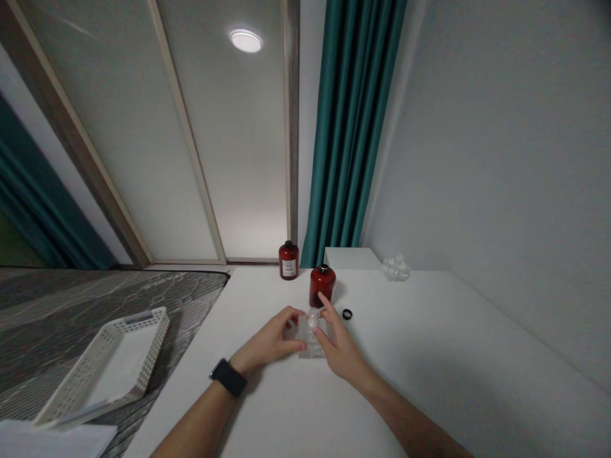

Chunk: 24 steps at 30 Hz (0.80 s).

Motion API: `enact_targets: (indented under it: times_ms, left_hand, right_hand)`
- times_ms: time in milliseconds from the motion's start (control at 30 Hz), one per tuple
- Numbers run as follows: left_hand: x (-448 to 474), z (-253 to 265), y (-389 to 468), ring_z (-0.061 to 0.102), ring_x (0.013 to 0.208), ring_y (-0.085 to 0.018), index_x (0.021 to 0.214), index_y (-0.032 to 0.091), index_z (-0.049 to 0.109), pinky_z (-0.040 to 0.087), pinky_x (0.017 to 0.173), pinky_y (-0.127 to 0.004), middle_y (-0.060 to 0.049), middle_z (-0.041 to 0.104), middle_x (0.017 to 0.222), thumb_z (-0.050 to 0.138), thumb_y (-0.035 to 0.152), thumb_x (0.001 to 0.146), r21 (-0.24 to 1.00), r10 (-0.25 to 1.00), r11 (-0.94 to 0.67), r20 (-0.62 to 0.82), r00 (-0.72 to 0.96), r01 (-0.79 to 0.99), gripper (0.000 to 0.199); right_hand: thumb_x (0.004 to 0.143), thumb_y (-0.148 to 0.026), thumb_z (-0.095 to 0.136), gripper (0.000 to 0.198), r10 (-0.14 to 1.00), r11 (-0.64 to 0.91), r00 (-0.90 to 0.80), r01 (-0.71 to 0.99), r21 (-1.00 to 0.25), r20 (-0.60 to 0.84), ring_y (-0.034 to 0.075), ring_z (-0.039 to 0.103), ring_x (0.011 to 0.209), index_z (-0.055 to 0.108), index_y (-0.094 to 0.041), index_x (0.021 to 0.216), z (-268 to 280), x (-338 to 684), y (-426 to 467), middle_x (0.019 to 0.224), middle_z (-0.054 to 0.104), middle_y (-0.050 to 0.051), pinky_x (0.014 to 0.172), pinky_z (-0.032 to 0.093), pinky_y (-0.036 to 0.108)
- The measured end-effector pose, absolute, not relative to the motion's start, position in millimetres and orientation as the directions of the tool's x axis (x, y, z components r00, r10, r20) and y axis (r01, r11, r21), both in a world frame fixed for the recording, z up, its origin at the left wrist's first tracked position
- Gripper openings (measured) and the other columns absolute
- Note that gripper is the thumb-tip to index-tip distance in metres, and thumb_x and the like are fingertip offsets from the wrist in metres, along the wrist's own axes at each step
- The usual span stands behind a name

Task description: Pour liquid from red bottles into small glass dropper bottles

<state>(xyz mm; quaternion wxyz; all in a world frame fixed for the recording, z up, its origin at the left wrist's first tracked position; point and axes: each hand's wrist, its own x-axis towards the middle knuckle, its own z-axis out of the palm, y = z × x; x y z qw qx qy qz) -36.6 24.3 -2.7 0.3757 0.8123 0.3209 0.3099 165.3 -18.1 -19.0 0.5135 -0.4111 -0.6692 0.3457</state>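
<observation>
On the white table, a clear, square-looking container (311,351) sits between my two hands. My left hand (274,337), with a dark watch on its wrist, curls its thumb and fingers around the container's left side. A small, clear, rounded piece (312,317) stands at the container's top; its exact kind is hard to make out. My right hand (340,348) has that piece between thumb and fingers, the index finger reaching up. Just behind it is a dark red bottle (323,284) with a narrow neck. A small black ring (347,314) lies right of my right hand.
Another red bottle (289,261), with a pale label and black top, stands farther back. A white box (352,257) and a clear crumpled-looking heap (396,268) are near the wall. Left of the table, a white perforated basket (153,353) sits lower down.
</observation>
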Motion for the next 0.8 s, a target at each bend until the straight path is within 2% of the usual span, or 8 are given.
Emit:
enact_targets:
  times_ms: [167, 333, 567, 800]
  left_hand:
    - [-36.2, -1.2, 23.6, 0.058, 0.102, -0.025, 0.121, 0.020, 0.058, 0.047, 0.092, -0.039, -0.009, 0.064, 0.117, 0.077, 0.041, 0.077, 0.816, 0.758, -0.495, 0.240, 0.606, 0.297, 0.052]
    - [-37.0, -2.3, 23.8, 0.058, 0.101, -0.024, 0.122, 0.020, 0.058, 0.047, 0.091, -0.038, -0.008, 0.064, 0.116, 0.077, 0.039, 0.077, 0.819, 0.762, -0.492, 0.240, 0.601, 0.297, 0.053]
    - [-37.5, -0.4, 22.5, 0.058, 0.101, -0.025, 0.127, 0.020, 0.056, 0.046, 0.090, -0.037, -0.009, 0.063, 0.119, 0.076, 0.044, 0.078, 0.824, 0.754, -0.489, 0.235, 0.614, 0.286, 0.058]
    - [-36.3, 0.2, 20.9, 0.057, 0.099, -0.025, 0.121, 0.020, 0.057, 0.044, 0.087, -0.036, -0.008, 0.063, 0.115, 0.075, 0.052, 0.078, 0.825, 0.749, -0.499, 0.254, 0.612, 0.267, 0.057]
  right_hand:
    - [0.093, -0.025, 0.054, 0.072, 0.907, 0.412, -0.159, 0.134, -0.901, 0.391, 0.021, 0.056, 0.120, 0.018, -0.027, 0.156, -16.1, 169.2, -15.9, 0.127, 0.058, 0.008, 0.111, 0.036, 0.044]
    - [0.098, -0.030, 0.048, 0.072, 0.902, 0.379, -0.232, 0.023, -0.925, 0.364, 0.019, 0.063, 0.111, 0.007, -0.027, 0.158, -17.5, 172.2, -14.0, 0.121, 0.064, 0.009, 0.100, 0.047, 0.038]
    - [0.095, -0.033, 0.053, 0.072, 0.910, 0.366, -0.239, 0.078, -0.927, 0.339, 0.022, 0.054, 0.127, 0.016, -0.029, 0.157, -17.5, 174.3, -13.3, 0.134, 0.057, 0.010, 0.109, 0.038, 0.043]
    - [0.094, -0.031, 0.052, 0.074, 0.921, 0.328, -0.233, 0.035, -0.944, 0.312, 0.021, 0.061, 0.114, 0.014, -0.025, 0.157, -18.0, 170.4, -12.7, 0.119, 0.065, 0.010, 0.108, 0.039, 0.046]
